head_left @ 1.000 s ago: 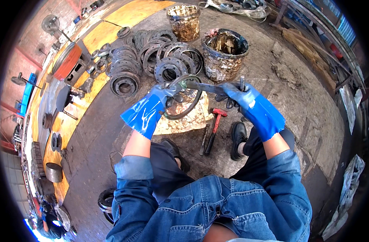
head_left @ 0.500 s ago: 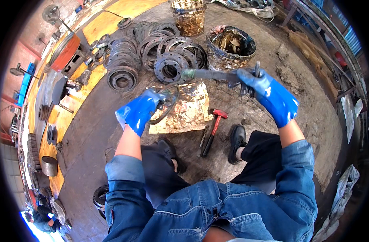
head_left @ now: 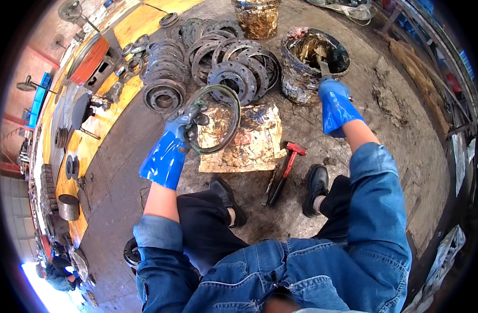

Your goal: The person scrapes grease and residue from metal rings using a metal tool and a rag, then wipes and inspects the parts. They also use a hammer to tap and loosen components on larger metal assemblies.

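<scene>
My left hand (head_left: 180, 125), in a blue rubber glove, is closed round the left side of a thin dark ring (head_left: 238, 124). The ring is tilted up above a stained sheet of cardboard (head_left: 218, 163). My gloved right hand (head_left: 335, 99) reaches forward, closed on a flat-bladed tool (head_left: 324, 68) like a scraper or brush. Its blade points over the rim into a grimy bucket (head_left: 299, 86) with dark, clumped stuff inside. The glove hides the tool's handle.
Stacked dark metal flanges (head_left: 233, 81) and rings (head_left: 164, 96) stand ahead. A second smeared bucket (head_left: 257, 21) is behind. A red-headed hammer (head_left: 287, 169) lies between my shoes. Wooden beams (head_left: 419, 78) lie at right; another person (head_left: 58, 274) is far left.
My right hand has moved away from the ring, bringing the flat tool to the bucket and turning its blade into it. My left hand has raised the ring, which now faces me more fully.
</scene>
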The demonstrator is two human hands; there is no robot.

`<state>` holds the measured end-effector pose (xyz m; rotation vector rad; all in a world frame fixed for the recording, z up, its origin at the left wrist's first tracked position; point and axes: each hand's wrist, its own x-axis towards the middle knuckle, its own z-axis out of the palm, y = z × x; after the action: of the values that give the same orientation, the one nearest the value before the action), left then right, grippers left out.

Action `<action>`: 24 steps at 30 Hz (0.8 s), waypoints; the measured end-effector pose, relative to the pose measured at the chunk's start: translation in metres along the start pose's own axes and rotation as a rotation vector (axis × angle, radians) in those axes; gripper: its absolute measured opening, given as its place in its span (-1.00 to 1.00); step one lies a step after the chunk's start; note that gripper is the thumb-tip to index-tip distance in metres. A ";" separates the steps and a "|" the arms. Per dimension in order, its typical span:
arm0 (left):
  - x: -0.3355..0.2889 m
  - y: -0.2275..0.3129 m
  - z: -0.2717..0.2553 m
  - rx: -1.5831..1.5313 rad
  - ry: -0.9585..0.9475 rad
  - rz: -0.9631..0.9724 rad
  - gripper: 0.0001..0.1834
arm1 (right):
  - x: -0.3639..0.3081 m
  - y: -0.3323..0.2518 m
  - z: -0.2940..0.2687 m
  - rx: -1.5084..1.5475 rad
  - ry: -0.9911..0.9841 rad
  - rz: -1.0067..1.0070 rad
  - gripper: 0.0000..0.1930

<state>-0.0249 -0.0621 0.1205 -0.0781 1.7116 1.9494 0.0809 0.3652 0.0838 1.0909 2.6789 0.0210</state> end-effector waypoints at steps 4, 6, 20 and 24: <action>0.005 0.007 -0.002 -0.192 -0.174 -0.053 -0.69 | -0.044 0.013 -0.006 -0.063 0.032 -0.059 -0.61; 0.011 0.006 -0.014 -0.335 -0.372 -0.053 -0.64 | -0.078 0.026 -0.005 -0.146 0.218 -0.152 -0.67; 0.024 0.009 -0.003 -0.792 -0.669 0.128 -0.70 | -0.209 0.013 -0.023 2.451 -0.899 0.648 -0.80; 0.017 0.008 0.007 -0.847 -0.731 0.123 -0.68 | -0.199 0.013 -0.015 2.505 -0.963 0.635 -0.78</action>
<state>-0.0401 -0.0496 0.1224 0.3929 0.3927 2.2642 0.2229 0.2384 0.1444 1.2294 0.1707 -2.8785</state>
